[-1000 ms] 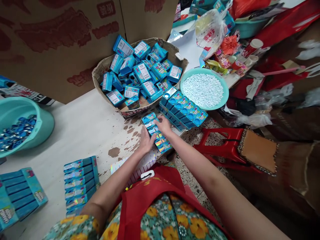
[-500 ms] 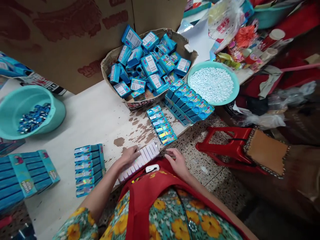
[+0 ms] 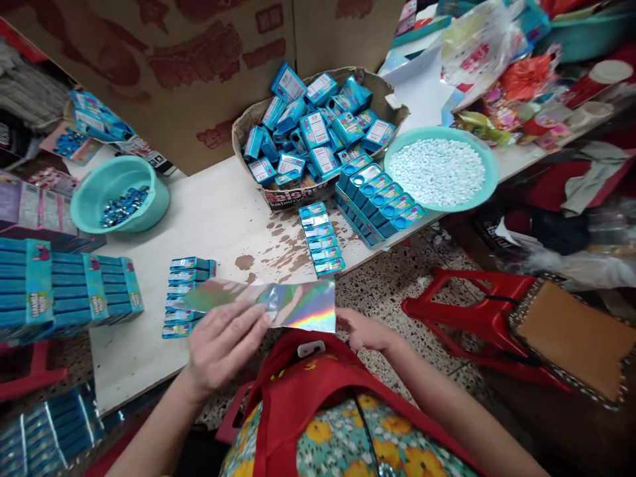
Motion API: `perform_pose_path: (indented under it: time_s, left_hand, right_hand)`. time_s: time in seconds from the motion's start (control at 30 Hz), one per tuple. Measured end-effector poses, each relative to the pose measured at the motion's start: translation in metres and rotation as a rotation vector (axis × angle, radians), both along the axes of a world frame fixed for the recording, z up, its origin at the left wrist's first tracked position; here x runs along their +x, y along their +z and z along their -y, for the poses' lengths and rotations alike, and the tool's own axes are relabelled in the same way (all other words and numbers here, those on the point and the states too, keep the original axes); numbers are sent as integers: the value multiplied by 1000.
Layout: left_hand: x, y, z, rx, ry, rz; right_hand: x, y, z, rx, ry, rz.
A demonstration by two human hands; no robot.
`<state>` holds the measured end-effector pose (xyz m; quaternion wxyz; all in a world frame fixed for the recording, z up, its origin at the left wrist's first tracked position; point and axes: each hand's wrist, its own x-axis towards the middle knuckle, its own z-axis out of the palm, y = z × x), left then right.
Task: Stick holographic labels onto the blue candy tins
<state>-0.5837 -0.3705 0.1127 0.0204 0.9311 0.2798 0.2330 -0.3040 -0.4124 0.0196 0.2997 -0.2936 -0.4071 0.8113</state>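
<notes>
A shiny holographic sticker sheet (image 3: 305,308) is held up in front of my apron, its rainbow-silver face toward me. My left hand (image 3: 226,344) grips its lower middle, fingers lying over the shiny face and thumb hidden. At the sheet's right end is my right hand (image 3: 365,331), fingers curled at the edge, their tips partly hidden behind it. Just beyond the sheet lies a row of small blue candy boxes (image 3: 322,240) with shiny strips across their tops. Another row of blue boxes (image 3: 186,275) is partly covered by the sheet at the left.
Blue boxes fill a cut-down carton (image 3: 253,189). Beside it are a tray of blue boxes (image 3: 362,222) and a bowl of white candies (image 3: 437,169). A turquoise tub (image 3: 156,212) holds small blue pieces. Stacked blue packs (image 3: 64,291) stand left. A red stool (image 3: 467,298) is right.
The sheet, earlier at the table edge with its pale, strip-marked face up, is now raised with its shiny face showing. My right hand has come to its end. The view has shifted left.
</notes>
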Motion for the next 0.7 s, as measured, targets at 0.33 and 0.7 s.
perform_pose_path:
  time_s: [0.33,0.7]
  left_hand:
    - [41,-53,39,-405,240,-237]
    - [-21,-141,18,-1186,492,-351]
  right_hand:
    - [-14,-17,32,-135,-238,83]
    - [-77,-118,27,-381,-137,287]
